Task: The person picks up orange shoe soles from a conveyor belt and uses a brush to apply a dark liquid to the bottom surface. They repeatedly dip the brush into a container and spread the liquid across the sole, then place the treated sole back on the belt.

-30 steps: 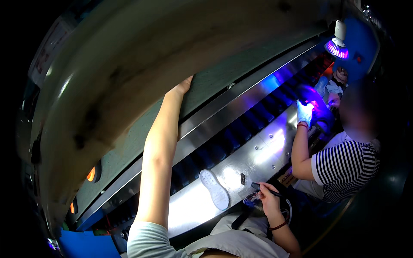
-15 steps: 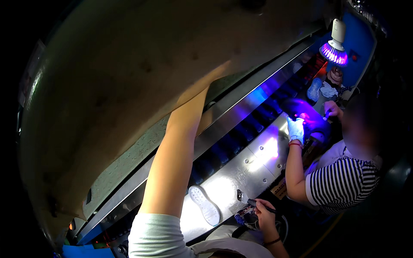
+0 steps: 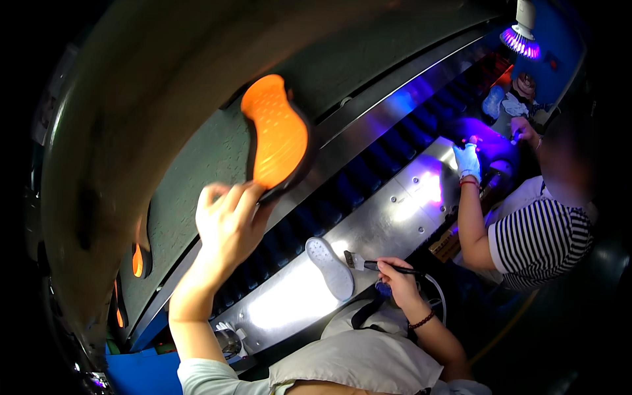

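Withdrawn from under the hood (image 3: 99, 171), the left hand (image 3: 228, 220) pinches an orange, black-edged sole (image 3: 280, 141) by its near end over the green belt (image 3: 204, 161). Rightward, a pale sole (image 3: 330, 271) lies on the metal bench (image 3: 270, 316), just beside a brush (image 3: 356, 261) gripped in the right hand (image 3: 399, 282).

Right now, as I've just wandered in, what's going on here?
A person is handling shoe soles. Their left hand grips the near end of an orange sole with a dark rim, out by the dark green belt. Their right hand holds a brush, its bristles close to a pale sole lying on the metal shelf; whether they touch is hard to tell. To the right, a co-worker's gloved hand is in purple light.
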A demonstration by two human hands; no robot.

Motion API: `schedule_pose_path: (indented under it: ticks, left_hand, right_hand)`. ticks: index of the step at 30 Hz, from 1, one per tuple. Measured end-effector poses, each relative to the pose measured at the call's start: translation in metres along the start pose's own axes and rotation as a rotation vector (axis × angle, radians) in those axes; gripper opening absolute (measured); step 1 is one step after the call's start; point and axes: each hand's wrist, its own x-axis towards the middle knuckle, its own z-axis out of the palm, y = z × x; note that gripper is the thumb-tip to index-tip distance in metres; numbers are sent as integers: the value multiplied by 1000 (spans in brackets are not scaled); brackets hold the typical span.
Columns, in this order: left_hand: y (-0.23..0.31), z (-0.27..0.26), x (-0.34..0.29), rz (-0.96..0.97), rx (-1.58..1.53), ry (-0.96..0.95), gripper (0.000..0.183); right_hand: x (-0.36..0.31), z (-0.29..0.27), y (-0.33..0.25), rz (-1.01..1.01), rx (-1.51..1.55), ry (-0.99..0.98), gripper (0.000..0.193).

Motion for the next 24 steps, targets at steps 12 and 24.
schedule_pose_path:
  ticks: [12,24]
  left_hand:
    - [-74,41,-53,-169,-26,11,27]
    - [-46,-62,-246,-420,-509,886,59]
  right_hand:
    - [-33,38,59,95,-137,-90,14]
    - [-61,60,79,-15,-110,14,17]
